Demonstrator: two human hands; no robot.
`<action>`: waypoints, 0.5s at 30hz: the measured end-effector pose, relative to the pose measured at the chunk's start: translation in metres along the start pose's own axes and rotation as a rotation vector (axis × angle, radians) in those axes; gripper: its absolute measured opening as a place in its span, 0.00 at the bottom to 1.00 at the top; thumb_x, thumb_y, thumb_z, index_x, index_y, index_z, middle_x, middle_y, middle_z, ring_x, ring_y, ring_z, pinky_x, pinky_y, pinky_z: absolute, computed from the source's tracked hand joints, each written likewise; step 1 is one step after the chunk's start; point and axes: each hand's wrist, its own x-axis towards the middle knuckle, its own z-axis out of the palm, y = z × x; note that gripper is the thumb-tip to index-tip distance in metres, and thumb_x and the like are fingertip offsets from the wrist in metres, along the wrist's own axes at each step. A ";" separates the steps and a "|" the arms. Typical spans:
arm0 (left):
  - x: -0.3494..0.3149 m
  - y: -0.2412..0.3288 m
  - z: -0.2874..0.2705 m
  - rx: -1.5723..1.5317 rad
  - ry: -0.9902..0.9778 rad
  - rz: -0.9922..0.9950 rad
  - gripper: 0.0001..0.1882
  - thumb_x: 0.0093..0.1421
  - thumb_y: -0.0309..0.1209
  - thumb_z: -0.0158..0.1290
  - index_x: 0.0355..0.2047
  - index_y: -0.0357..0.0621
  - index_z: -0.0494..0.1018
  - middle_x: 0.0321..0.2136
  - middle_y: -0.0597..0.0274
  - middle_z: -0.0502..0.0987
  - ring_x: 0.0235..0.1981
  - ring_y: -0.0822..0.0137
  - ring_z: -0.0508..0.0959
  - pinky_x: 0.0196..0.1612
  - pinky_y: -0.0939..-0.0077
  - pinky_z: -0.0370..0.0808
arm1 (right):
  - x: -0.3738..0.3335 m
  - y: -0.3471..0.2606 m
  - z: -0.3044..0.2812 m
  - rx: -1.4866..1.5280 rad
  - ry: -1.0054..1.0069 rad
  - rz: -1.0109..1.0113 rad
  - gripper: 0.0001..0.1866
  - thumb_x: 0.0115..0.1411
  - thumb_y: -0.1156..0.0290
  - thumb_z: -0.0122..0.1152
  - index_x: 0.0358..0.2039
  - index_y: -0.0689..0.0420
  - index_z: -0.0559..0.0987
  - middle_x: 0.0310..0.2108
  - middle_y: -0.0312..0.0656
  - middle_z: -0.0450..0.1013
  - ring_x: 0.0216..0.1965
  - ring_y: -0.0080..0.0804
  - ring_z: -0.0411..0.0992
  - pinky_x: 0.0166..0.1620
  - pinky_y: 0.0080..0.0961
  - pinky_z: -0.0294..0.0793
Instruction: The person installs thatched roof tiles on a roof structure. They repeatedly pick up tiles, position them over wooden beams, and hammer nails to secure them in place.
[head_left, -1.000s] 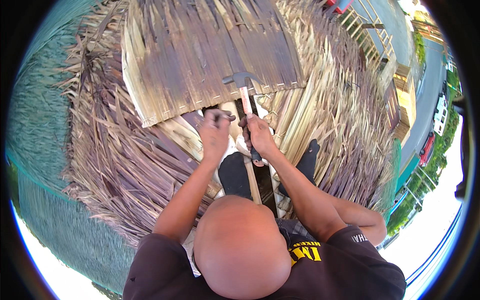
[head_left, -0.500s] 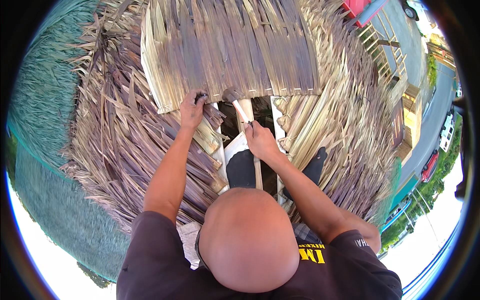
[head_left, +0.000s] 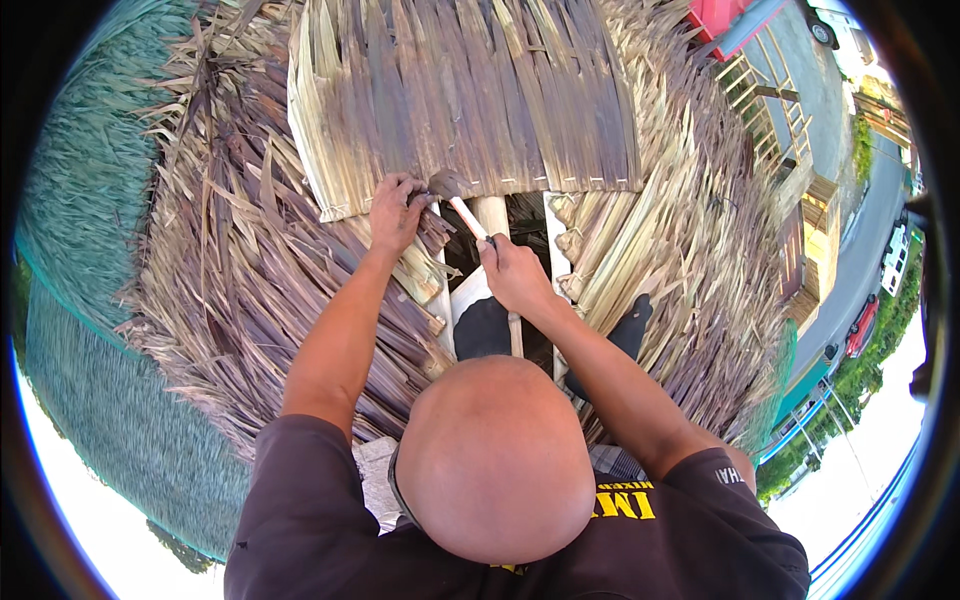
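Note:
A stitched panel of dried palm-leaf thatch (head_left: 465, 100) lies across the roof in front of me. At its lower edge, my left hand (head_left: 396, 214) has its fingers curled in; whatever they pinch is too small and hidden to name. My right hand (head_left: 516, 274) grips a hammer (head_left: 468, 218) by its light handle. The dark hammer head is beside my left fingertips, close to the panel's stitched edge. Below that edge, wooden roof strips (head_left: 558, 240) border an opening with a dark inside.
Layered loose thatch (head_left: 270, 270) slopes away on both sides. My dark-covered foot (head_left: 483, 327) is by the opening, the other (head_left: 630, 325) on the right thatch. Green netting (head_left: 95, 200) covers thatch at far left. A wooden frame (head_left: 765, 95), road and parked vehicles lie below right.
The hammer head has shifted left, right up to my left fingers. My left hand has moved slightly right along the panel's edge, and my right hand a little left.

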 end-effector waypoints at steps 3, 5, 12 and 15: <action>-0.001 0.000 0.000 0.069 0.015 0.047 0.10 0.56 0.31 0.62 0.38 0.43 0.78 0.42 0.56 0.75 0.46 0.50 0.74 0.50 0.59 0.71 | -0.003 -0.006 0.002 0.013 0.022 -0.041 0.18 0.71 0.61 0.50 0.36 0.66 0.71 0.19 0.62 0.73 0.24 0.66 0.74 0.30 0.56 0.72; -0.003 0.000 -0.001 0.070 0.054 0.114 0.11 0.56 0.30 0.61 0.39 0.42 0.78 0.43 0.56 0.75 0.46 0.49 0.74 0.50 0.59 0.71 | -0.003 -0.014 0.001 0.022 0.040 -0.069 0.19 0.71 0.60 0.50 0.36 0.67 0.71 0.20 0.62 0.73 0.24 0.67 0.74 0.31 0.56 0.73; -0.005 -0.002 -0.002 0.079 -0.010 0.075 0.10 0.57 0.30 0.59 0.39 0.42 0.77 0.44 0.53 0.74 0.47 0.48 0.74 0.50 0.59 0.71 | -0.005 -0.037 -0.016 -0.033 0.021 -0.075 0.17 0.69 0.62 0.51 0.37 0.67 0.70 0.19 0.62 0.73 0.26 0.65 0.75 0.32 0.54 0.74; -0.003 -0.004 -0.002 0.052 0.034 0.109 0.13 0.59 0.27 0.55 0.45 0.41 0.74 0.44 0.52 0.74 0.48 0.47 0.74 0.52 0.57 0.71 | -0.013 -0.039 -0.020 0.169 0.033 -0.160 0.21 0.70 0.57 0.49 0.35 0.67 0.71 0.21 0.63 0.74 0.27 0.66 0.75 0.33 0.55 0.74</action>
